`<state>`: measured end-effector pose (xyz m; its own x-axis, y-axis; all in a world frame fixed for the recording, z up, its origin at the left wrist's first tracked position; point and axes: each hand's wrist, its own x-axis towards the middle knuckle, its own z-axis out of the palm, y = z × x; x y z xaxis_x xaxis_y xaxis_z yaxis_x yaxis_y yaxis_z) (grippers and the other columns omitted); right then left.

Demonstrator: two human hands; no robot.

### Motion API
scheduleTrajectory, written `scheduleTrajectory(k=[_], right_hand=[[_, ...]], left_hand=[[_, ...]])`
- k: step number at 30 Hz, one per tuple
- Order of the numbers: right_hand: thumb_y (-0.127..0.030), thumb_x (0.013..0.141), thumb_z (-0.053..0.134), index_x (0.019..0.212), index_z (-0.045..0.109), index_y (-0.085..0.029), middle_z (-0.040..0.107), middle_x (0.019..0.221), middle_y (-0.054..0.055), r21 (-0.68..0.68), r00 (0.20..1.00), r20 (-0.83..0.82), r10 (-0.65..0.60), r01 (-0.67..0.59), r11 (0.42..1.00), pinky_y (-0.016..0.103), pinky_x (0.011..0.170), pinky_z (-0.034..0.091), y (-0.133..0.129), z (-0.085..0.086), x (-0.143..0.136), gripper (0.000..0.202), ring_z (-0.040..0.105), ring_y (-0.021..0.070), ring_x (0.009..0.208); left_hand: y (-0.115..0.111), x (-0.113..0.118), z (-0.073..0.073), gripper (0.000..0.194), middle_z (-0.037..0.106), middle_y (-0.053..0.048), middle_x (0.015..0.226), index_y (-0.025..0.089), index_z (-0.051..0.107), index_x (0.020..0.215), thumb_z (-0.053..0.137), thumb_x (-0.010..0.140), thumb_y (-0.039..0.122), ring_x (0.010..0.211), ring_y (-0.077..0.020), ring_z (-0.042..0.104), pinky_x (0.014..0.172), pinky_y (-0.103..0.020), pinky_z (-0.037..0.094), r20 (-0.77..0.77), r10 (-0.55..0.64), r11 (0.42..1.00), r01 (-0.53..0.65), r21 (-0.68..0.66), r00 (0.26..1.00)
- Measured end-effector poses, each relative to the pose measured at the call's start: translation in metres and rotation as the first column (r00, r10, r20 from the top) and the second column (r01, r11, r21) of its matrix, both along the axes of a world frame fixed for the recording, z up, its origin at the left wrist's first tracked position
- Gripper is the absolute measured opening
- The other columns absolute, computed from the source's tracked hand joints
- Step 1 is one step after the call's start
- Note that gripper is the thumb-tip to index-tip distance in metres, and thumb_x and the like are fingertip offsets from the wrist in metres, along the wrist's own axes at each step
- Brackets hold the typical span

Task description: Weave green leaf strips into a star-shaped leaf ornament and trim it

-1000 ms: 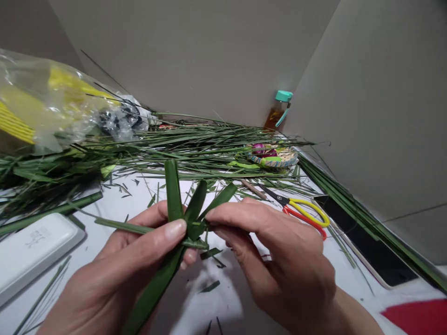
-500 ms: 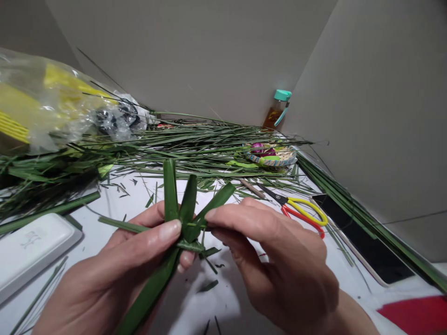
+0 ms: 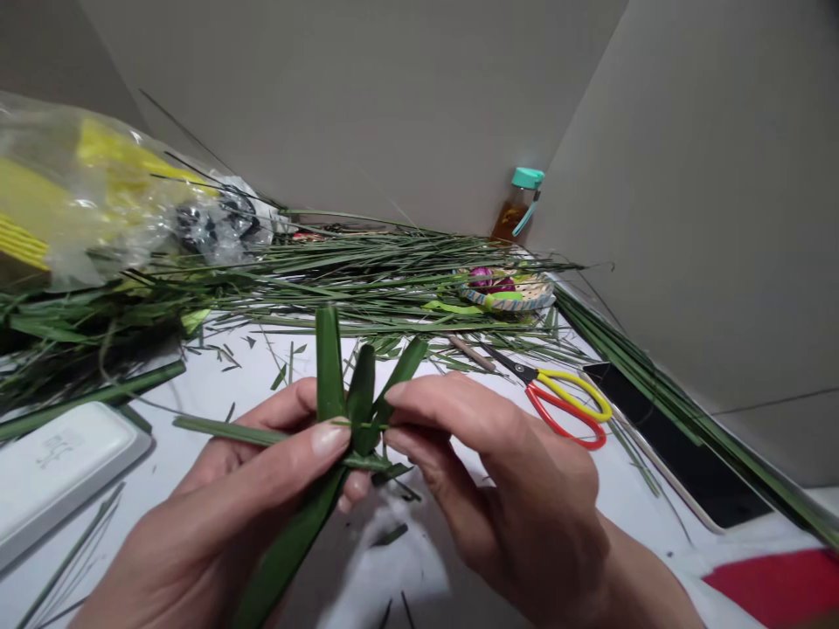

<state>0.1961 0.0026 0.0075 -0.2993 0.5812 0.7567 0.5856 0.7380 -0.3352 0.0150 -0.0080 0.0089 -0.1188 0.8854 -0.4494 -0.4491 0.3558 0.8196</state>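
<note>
A folded green leaf piece (image 3: pixel 329 362) stands between my hands, with several broad blades pointing up and a long one running down toward me. My left hand (image 3: pixel 242 498) pinches its base, thumb in front and fingers behind. A narrow folded strip sticks out to the left past my left fingers. On the right, my right hand (image 3: pixel 498 463) is closed, thumb against index finger, at the piece's right side. A thin green strand crosses the blades and runs into that pinch.
Scissors (image 3: pixel 564 402) with red and yellow handles lie right of my hands, beside a dark phone (image 3: pixel 682 454). Long leaves (image 3: pixel 367 262), a small basket (image 3: pixel 517 297) and a bottle (image 3: pixel 516 210) are behind. At left are a white power bank (image 3: pixel 72 472) and a plastic bag (image 3: pixel 111 192).
The leaf piece has shifted slightly right and its blades stand closer together. My right hand has moved a little left, uncovering more of the red scissor handle.
</note>
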Motion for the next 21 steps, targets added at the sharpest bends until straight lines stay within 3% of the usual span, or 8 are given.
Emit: scheduleTrajectory(k=[3,6,11,18,21], right_hand=[[-0.008,0.093,0.062,0.112,0.064,-0.017,0.078,0.102,0.005,0.021,0.995,-0.081,0.052,-0.051,0.998,0.026,0.076,0.063,0.0017,0.0015,-0.0006,0.021,0.075,0.0184,0.084],[-0.001,0.09,0.062,0.115,0.064,-0.014,0.077,0.1,0.005,0.039,0.992,-0.051,0.118,-0.116,0.993,0.026,0.076,0.06,0.0052,0.0036,0.001,0.029,0.072,0.0163,0.083],[0.004,0.09,0.055,0.118,0.066,-0.01,0.072,0.081,0.001,0.095,0.98,-0.093,0.178,-0.169,0.981,0.024,0.065,0.055,0.0057,0.0041,-0.0004,0.034,0.057,0.0114,0.063],[0.006,0.082,0.059,0.112,0.069,-0.012,0.073,0.08,0.001,0.036,0.987,-0.1,0.125,-0.122,0.992,0.025,0.066,0.054,0.0013,0.0025,-0.0029,0.036,0.058,0.0131,0.065],[0.007,0.08,0.057,0.112,0.069,-0.012,0.075,0.082,0.001,0.022,0.99,-0.092,0.105,-0.103,0.994,0.026,0.064,0.054,0.0006,0.003,-0.0039,0.039,0.058,0.0134,0.064]], left_hand=[[0.0027,0.001,-0.0005,0.055,0.084,-0.009,0.086,0.027,0.076,0.109,0.095,0.057,0.03,0.065,-0.0269,0.079,0.053,-0.032,0.067,-0.033,0.006,0.999,-0.004,0.049,0.999],[0.0025,0.003,0.0027,0.056,0.085,-0.011,0.091,0.028,0.075,0.11,0.094,0.058,0.033,0.069,-0.0315,0.08,0.052,-0.035,0.067,-0.082,0.015,0.998,-0.01,0.06,0.997],[0.0012,0.0087,0.0078,0.069,0.085,-0.007,0.088,0.033,0.079,0.104,0.101,0.039,0.038,0.065,-0.0342,0.08,0.048,-0.038,0.067,-0.125,0.107,0.992,-0.099,0.073,0.986],[-0.0002,0.006,0.0037,0.064,0.083,-0.007,0.083,0.028,0.076,0.101,0.101,0.042,0.036,0.065,-0.0314,0.08,0.052,-0.033,0.066,-0.087,0.094,0.996,-0.094,0.001,0.992],[-0.002,0.0037,0.0024,0.055,0.082,-0.007,0.08,0.027,0.075,0.093,0.1,0.045,0.037,0.064,-0.0325,0.08,0.051,-0.035,0.067,-0.067,0.056,0.998,-0.054,0.026,0.996]])
